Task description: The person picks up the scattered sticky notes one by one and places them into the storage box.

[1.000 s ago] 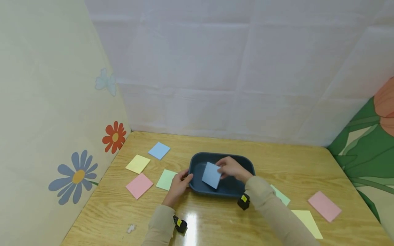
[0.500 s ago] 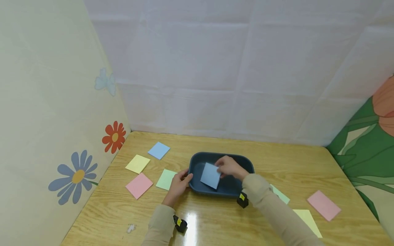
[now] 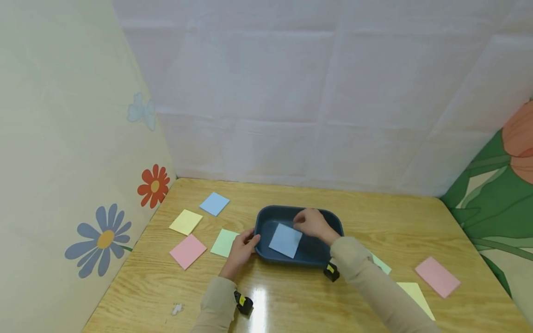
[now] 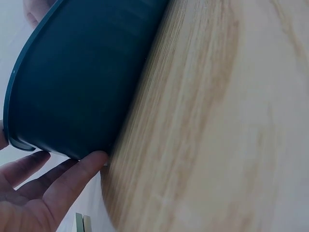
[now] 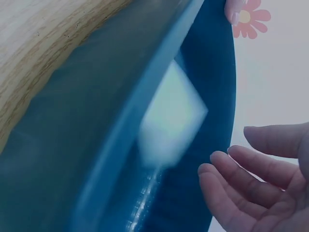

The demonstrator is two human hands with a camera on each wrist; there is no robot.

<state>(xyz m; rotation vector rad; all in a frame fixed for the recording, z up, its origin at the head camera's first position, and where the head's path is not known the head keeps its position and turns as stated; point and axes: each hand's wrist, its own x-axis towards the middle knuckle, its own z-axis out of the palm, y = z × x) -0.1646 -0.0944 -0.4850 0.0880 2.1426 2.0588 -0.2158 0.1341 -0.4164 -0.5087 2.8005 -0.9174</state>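
Note:
A dark blue plastic basin [image 3: 318,252] stands on the table. My left hand [image 3: 243,249] grips its left end, thumb at the rim and fingers along the outer wall [image 4: 63,188]. Inside the basin lies a light blue sticky note pad [image 3: 285,240], blurred in the right wrist view. Just right of that pad and over the basin is my right hand [image 3: 312,223]. In the right wrist view its fingers [image 5: 241,169] are spread and relaxed, with a gap between thumb and fingertips and nothing held.
Left of the basin lie blue [image 3: 214,204], yellow [image 3: 186,222], pink [image 3: 188,251] and green [image 3: 223,243] pads. To the right are green [image 3: 381,263], yellow [image 3: 418,298] and pink [image 3: 437,277] ones, the green partly behind the right sleeve. A white cloth wall [image 3: 308,152] backs the table.
My right hand has let go of the light blue sticky note pad, which has dropped flat into the basin. The fingers have drawn slightly away from it. My left hand stays put.

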